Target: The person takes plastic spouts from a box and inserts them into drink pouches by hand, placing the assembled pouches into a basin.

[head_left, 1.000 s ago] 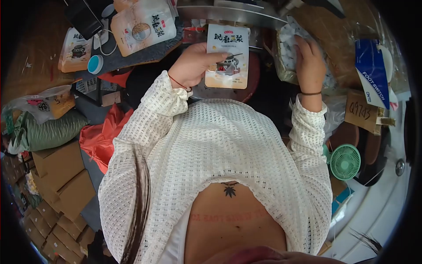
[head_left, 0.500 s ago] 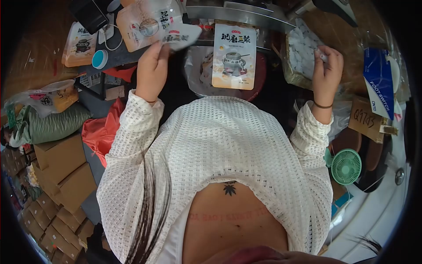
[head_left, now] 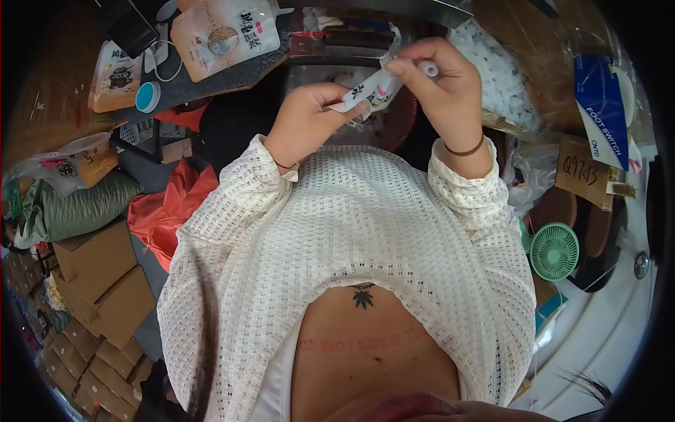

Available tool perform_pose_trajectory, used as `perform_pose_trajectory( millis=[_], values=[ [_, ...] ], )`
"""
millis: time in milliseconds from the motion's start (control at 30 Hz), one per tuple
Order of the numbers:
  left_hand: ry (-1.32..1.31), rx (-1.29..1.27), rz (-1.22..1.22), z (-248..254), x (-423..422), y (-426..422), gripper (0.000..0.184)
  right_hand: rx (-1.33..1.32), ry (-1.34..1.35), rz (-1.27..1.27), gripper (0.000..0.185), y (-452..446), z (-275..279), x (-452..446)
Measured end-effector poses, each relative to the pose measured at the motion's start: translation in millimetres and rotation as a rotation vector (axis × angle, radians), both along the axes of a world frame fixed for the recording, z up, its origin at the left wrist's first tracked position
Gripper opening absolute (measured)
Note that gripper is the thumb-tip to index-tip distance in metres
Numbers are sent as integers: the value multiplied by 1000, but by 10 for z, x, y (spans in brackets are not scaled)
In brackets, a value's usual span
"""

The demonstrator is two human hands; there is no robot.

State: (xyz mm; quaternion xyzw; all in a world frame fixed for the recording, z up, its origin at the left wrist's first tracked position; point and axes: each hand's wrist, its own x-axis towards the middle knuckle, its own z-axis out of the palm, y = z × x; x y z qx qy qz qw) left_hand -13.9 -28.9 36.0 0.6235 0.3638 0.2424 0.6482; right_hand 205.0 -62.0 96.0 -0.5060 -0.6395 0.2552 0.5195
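Observation:
Both of my hands are closed around a white soybean milk pouch [head_left: 373, 93], which is bent and seen nearly edge-on in front of my chest. My left hand [head_left: 313, 121] pinches its lower left end. My right hand [head_left: 448, 91] grips the upper right end between thumb and fingers. A small white plastic spout [head_left: 428, 68] with a hollow round end also pokes out between the right fingers. More printed pouches [head_left: 228, 41] lie on the dark work surface at the upper left. Several white spouts [head_left: 492, 74] fill a box beyond my right hand.
A metal machine bar [head_left: 394, 14] crosses the top, with a lined red bin [head_left: 404, 123] below the hands. A turquoise lid [head_left: 147, 97] sits at the left table edge. On the right are a blue foot switch box [head_left: 600, 105] and a green fan [head_left: 555, 252]. Cardboard boxes [head_left: 98, 264] stand left.
My left hand has moved right, bringing a pouch from the stack. My right hand has come inward from the spout box with a spout. The upright pouch at the machine is gone from view.

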Motion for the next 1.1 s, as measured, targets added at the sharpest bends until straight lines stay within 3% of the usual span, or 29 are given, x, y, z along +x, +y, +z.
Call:
perform_pose_trajectory(
  millis=[67, 200, 367, 500, 633, 733, 1000, 1067, 1100],
  values=[
    [-79, -171, -20, 16, 25, -53, 28, 2, -223, -62, 11, -15, 28, 22],
    [-206, -362, -71, 50, 121, -164, 33, 16, -389, 52, 12, -11, 29, 161],
    [-154, -281, -90, 2, 186, -132, 32, -22, 1, -61, 12, -58, 25, 177],
    [-192, -374, -116, 7, 209, -158, 32, -86, -313, -68, 13, -71, 25, 221],
    [-220, -517, -237, -26, 248, -161, 32, -54, -300, 71, 27, -21, -35, 389],
    [-237, -497, -167, -55, 212, -113, 29, -87, -127, -192, 23, -134, 57, 642],
    [-357, -505, -37, -165, 201, 500, 37, -382, 325, 36, 24, -304, -22, 284],
    [-302, -214, -7, -149, 172, 482, 40, -379, 323, 168, 23, -279, -78, 266],
    [-272, -70, 9, -135, 144, 479, 42, -310, 187, 127, 22, -265, -107, 281]
  ],
)
